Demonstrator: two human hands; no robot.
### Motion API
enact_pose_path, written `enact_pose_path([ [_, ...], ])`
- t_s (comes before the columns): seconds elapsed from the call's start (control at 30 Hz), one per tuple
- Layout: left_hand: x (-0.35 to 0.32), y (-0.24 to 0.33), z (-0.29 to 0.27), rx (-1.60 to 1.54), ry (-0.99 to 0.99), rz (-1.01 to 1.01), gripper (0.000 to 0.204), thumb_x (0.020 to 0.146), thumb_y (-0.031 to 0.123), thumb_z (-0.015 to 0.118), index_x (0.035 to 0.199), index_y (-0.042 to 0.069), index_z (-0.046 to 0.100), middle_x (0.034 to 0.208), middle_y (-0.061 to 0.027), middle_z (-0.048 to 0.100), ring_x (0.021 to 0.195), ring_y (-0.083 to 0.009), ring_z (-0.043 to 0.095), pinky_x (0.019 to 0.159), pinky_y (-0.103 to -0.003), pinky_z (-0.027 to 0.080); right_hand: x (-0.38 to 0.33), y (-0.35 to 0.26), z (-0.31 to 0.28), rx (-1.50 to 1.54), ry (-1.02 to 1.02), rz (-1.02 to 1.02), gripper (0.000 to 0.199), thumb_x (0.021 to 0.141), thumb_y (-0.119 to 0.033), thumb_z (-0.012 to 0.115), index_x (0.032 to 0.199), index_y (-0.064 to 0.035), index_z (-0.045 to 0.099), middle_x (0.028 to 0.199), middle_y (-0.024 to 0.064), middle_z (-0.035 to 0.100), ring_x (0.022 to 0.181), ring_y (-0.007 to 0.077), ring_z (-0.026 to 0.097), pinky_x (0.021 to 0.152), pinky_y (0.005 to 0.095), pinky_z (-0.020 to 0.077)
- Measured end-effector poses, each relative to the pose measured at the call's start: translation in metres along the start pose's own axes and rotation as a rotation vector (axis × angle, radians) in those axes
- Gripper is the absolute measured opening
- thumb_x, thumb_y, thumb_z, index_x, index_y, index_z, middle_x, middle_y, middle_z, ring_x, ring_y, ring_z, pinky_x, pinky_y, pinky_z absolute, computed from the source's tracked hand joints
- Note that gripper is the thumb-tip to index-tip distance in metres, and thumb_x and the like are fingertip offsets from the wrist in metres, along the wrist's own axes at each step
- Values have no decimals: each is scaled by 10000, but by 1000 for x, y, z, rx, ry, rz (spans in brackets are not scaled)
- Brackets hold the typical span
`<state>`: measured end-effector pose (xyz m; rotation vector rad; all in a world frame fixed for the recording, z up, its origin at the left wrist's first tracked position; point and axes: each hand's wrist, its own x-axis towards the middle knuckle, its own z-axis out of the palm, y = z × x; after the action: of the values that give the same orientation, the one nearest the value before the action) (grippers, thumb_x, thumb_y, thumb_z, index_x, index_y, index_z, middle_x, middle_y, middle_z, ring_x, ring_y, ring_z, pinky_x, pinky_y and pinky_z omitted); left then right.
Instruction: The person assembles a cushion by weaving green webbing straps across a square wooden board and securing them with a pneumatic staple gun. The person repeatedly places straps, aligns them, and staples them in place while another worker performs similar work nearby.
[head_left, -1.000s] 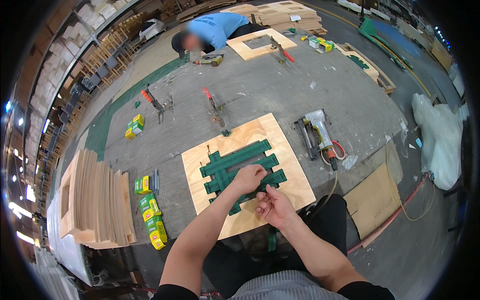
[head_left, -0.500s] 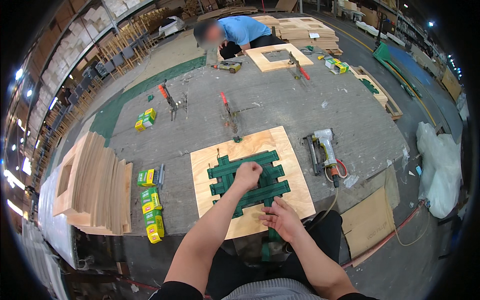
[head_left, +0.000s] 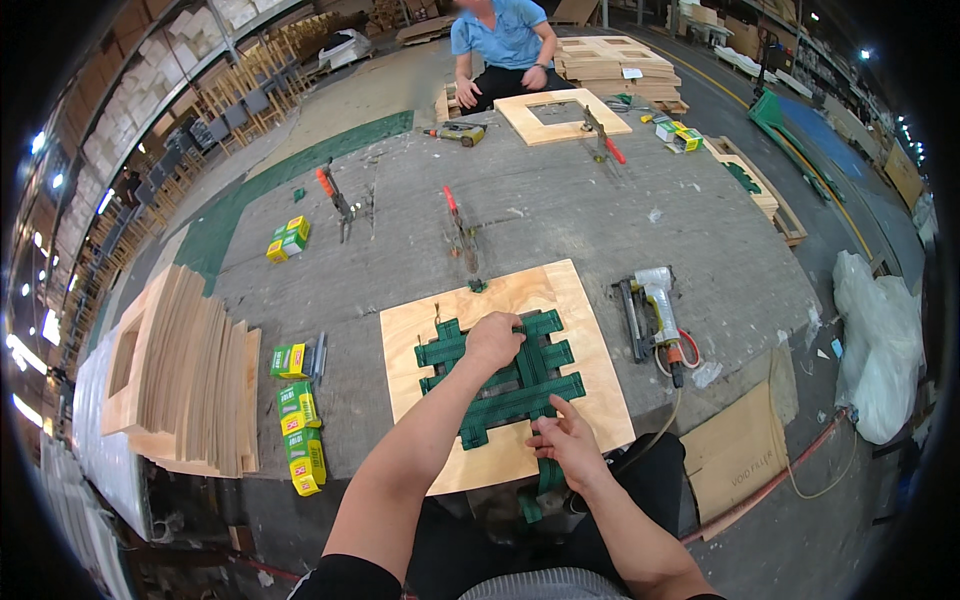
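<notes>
A square plywood panel (head_left: 590, 330) lies on the table in front of me, with dark green webbing straps (head_left: 515, 398) crossing over and under each other across its middle. My left hand (head_left: 492, 342) is over the upper part of the weave, its fingers closed on a green strap; the fingertips are partly hidden. At the lower right of the weave is my right hand (head_left: 568, 440), palm turned inward and fingers apart, its forefinger close to a strap. Below that hand one loose strap tail (head_left: 548, 476) hangs past the panel's near edge.
A staple gun (head_left: 655, 310) with a hose lies right of the panel. Green-and-yellow boxes (head_left: 298, 407) and stacked wooden frames (head_left: 185, 370) stand left. Toggle clamps (head_left: 460, 235) are fixed beyond. Across the table sits a person (head_left: 505, 50) behind a wooden frame (head_left: 520, 120).
My left hand has shifted slightly, still on the weave. My right hand's fingers have moved nearer the strap. The person opposite has straightened up from leaning over.
</notes>
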<state>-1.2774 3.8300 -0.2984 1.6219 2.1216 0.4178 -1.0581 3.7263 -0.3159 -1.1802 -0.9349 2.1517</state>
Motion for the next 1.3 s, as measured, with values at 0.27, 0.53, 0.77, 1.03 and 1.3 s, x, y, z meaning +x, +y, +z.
enact_pose_path([
  [0.27, 21, -16, 6, -30, -10, 62, 361, 811, 279, 829, 1100, 73, 766, 1026, -153, 720, 963, -341, 707, 868, -442, 558, 86, -36, 36, 450, -121, 0, 512, 1113, -294, 510, 1544, -84, 329, 832, 56, 655, 548, 147, 554, 578, 322, 488],
  [0.53, 31, -57, 11, -599, 23, -47, 332, 859, 286, 802, 1114, 80, 758, 954, -106, 746, 877, -248, 719, 807, -373, 558, 154, -43, 47, 1025, -281, 106, 441, 1085, -537, 484, 995, -112, 561, 695, -3, 546, 485, 106, 425, 499, 283, 357],
  [0.77, 53, -6, 19, -252, -68, -219, 286, 891, 310, 773, 1051, 73, 777, 916, -90, 766, 814, -235, 720, 778, -376, 564, 151, -62, 25, 881, -37, 106, 485, 1073, -563, 491, 968, -94, 553, 751, 35, 604, 498, 136, 470, 500, 286, 380],
  [1.03, 54, -32, 5, -980, 68, -439, 352, 1023, 311, 658, 1215, 17, 676, 724, -4, 560, 564, -107, 514, 458, -282, 436, 39, -5, 21, -269, -41, -273, 469, 1050, -162, 630, 1475, -17, 497, 846, 44, 653, 642, 95, 604, 614, 268, 507],
  [1.3, 46, -30, 9, -420, 127, -130, 308, 949, 166, 700, 1246, 85, 700, 799, -35, 659, 649, -127, 620, 514, -292, 500, 7, 31, -1, -404, -85, -474, 402, 1031, -127, 641, 1406, -8, 565, 826, 23, 635, 682, 77, 604, 628, 250, 493],
])
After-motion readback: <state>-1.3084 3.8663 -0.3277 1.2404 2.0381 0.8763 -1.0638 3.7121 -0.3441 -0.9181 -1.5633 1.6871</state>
